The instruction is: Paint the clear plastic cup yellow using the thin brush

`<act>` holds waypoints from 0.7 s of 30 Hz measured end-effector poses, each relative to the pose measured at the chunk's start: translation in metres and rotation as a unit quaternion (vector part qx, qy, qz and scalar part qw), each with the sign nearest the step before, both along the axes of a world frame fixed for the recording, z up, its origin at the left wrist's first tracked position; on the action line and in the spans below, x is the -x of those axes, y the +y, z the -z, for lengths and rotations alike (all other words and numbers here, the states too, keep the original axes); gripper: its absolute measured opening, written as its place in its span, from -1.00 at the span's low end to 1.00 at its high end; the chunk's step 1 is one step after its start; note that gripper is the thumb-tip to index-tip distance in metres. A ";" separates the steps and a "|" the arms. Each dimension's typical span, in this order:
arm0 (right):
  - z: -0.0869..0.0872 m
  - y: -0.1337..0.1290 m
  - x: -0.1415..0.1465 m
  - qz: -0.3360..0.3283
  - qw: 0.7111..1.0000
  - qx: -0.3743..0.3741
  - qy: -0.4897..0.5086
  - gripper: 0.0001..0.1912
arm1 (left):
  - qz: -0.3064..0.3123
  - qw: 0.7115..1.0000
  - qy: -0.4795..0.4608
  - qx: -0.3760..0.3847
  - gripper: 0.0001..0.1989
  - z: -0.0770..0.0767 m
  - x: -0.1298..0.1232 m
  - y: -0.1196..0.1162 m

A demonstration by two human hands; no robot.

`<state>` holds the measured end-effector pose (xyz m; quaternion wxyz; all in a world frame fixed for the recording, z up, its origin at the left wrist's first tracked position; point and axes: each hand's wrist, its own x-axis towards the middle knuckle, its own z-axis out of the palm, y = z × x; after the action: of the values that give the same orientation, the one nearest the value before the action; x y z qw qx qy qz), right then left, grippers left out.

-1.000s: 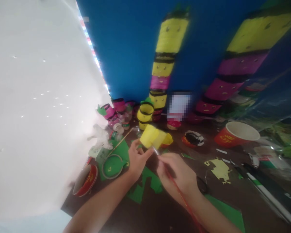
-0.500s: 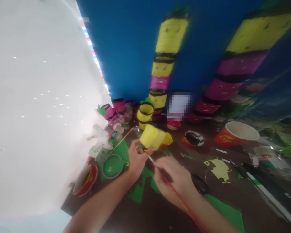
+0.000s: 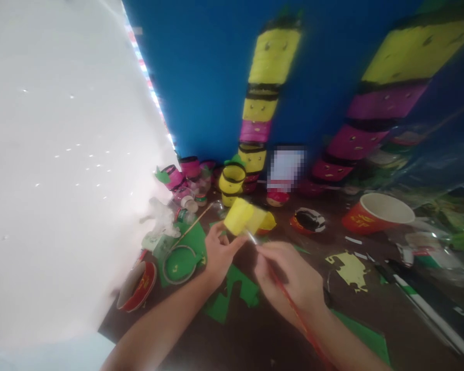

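Note:
My left hand (image 3: 222, 252) grips a small yellow-painted cup (image 3: 239, 216) by its lower edge, tilted on its side. Part of the cup's surface, toward the right, looks paler than the rest. In my right hand (image 3: 290, 273) is a paintbrush (image 3: 282, 288) with a red handle and a silver collar. Its tip meets or nearly meets the cup's lower right side; blur hides the exact contact. Just behind the cup sits a bowl of yellow paint (image 3: 268, 221), partly covered by it. A bowl of black paint (image 3: 309, 220) stands further right.
Yellow cups (image 3: 232, 178) and pink cups (image 3: 172, 178) stand at the back. A red paper cup (image 3: 379, 212) is at the right, a cut red cup (image 3: 137, 287) at the left. Green paper (image 3: 358, 335), a ring of tape (image 3: 180, 264) and yellow paper scraps (image 3: 350, 270) lie on the dark table.
My right hand has moved right with the paintbrush, bringing the tip from the cup's lower left edge to its right side. My left hand and the cup have shifted only slightly.

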<state>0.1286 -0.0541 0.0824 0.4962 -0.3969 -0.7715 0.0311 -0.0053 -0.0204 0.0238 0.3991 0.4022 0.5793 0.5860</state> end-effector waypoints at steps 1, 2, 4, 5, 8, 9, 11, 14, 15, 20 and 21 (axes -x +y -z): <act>0.000 0.001 -0.001 0.011 1.000 -0.006 -0.007 -0.76 | 0.000 1.000 0.003 0.002 -0.52 0.000 0.000 0.000; 0.001 0.002 -0.001 0.013 1.000 -0.008 -0.014 -0.77 | -0.001 1.000 0.004 0.003 -0.51 0.000 0.000 0.000; 0.002 0.002 -0.001 -0.008 1.000 0.007 -0.023 -0.80 | -0.002 1.000 0.005 0.002 -0.53 0.000 0.000 0.000; 0.003 0.002 -0.001 -0.027 0.999 0.018 -0.022 -0.82 | -0.001 1.000 0.002 0.000 -0.53 0.000 0.000 0.000; 0.004 0.001 -0.001 -0.056 0.998 0.026 -0.001 -0.82 | -0.002 1.000 -0.010 -0.006 -0.54 0.000 -0.001 0.000; 0.003 0.001 -0.001 -0.044 0.999 0.017 0.007 -0.81 | -0.001 1.000 -0.013 -0.007 -0.54 -0.001 -0.001 0.000; 0.003 0.003 -0.002 -0.003 1.000 -0.004 0.011 -0.79 | 0.001 1.000 -0.012 -0.006 -0.52 -0.001 -0.001 0.000; 0.005 0.005 -0.002 0.015 1.000 -0.003 -0.007 -0.78 | 0.003 1.000 -0.005 -0.003 -0.51 0.000 0.000 -0.001; 0.006 0.006 -0.002 0.001 1.000 0.008 -0.013 -0.80 | 0.002 1.000 -0.003 -0.004 -0.52 0.001 0.000 -0.001; 0.001 0.006 -0.004 -0.038 0.999 0.003 0.010 -0.83 | -0.001 1.000 -0.003 -0.004 -0.54 0.001 0.000 0.000; -0.001 0.006 -0.005 -0.019 1.000 -0.009 0.015 -0.82 | -0.001 1.000 -0.003 -0.004 -0.53 0.001 0.000 0.000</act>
<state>0.1340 -0.0480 0.0831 0.5107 -0.3770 -0.7717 0.0398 -0.0051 -0.0201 0.0227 0.3987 0.4019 0.5761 0.5896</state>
